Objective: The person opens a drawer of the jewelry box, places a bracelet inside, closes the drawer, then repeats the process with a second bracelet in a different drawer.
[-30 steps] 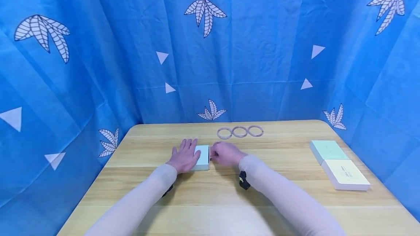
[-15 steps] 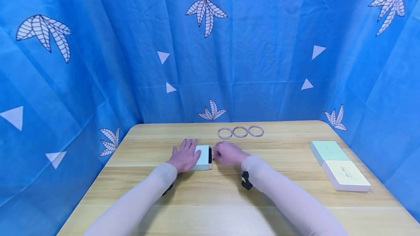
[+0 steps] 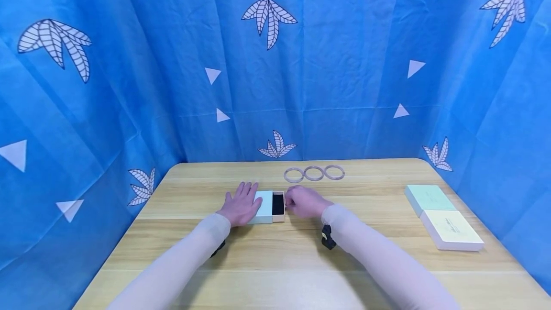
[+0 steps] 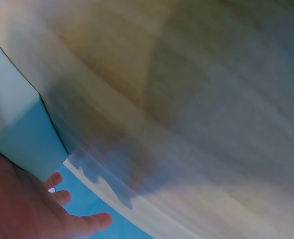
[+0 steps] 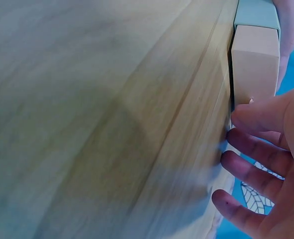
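Observation:
A pale blue drawer box lies on the table, its pinkish inner drawer sticking out on the right with a black inside. My left hand rests flat on the box's sleeve, fingers straight and pointing away. In the left wrist view the sleeve's corner shows beside that hand. My right hand is at the drawer's end. In the right wrist view its thumb and forefinger pinch a small pull tab on the drawer's end face; the other fingers are loosely bent.
Three thin purplish rings lie in a row near the table's back edge. At the right, a green box and a cream box sit end to end. A blue patterned curtain surrounds the wooden table.
The right hand has moved to the right, drawing the drawer out of the sleeve and exposing more of its black inside. The left hand has stayed on the box.

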{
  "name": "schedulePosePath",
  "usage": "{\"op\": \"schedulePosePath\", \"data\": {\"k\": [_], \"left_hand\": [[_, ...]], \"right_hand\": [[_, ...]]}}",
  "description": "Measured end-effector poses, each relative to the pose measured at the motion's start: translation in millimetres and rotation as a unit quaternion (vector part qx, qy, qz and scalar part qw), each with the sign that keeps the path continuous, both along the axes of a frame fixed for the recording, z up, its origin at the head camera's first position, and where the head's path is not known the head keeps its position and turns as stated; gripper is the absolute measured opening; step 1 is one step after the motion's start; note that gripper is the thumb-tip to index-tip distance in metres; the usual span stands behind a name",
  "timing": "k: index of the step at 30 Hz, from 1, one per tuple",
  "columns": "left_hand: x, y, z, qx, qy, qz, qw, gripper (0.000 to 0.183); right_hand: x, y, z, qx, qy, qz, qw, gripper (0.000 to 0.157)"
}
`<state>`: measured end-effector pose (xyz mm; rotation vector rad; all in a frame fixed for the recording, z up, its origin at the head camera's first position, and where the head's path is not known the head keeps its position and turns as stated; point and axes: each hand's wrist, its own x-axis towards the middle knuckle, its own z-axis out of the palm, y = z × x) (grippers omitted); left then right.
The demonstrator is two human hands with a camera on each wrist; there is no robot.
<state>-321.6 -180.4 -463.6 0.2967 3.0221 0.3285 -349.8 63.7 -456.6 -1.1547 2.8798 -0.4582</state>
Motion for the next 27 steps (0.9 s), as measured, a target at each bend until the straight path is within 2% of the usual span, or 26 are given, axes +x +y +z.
{"op": "schedulePosePath", "data": {"k": [13, 20, 27], "left_hand": [[-1.6, -2.5, -4.9, -0.009, 0.002, 0.002, 1.0000, 0.073], [-0.5, -1.8, -2.4, -0.005, 0.003, 0.000, 1.0000, 0.073], [-0.6, -1.0, -2.9, -0.005, 0.004, 0.002, 1.0000, 0.073]], "right_hand": [[1.6, 3.1, 0.3, 0.003, 0.006, 0.004, 1.000, 0.016], [5.0, 5.5, 5.2, -0.005, -0.011, 0.004, 1.000, 0.017], [2.4, 9.5, 1.5, -0.012, -0.009, 0.001, 1.000, 0.019]]}}
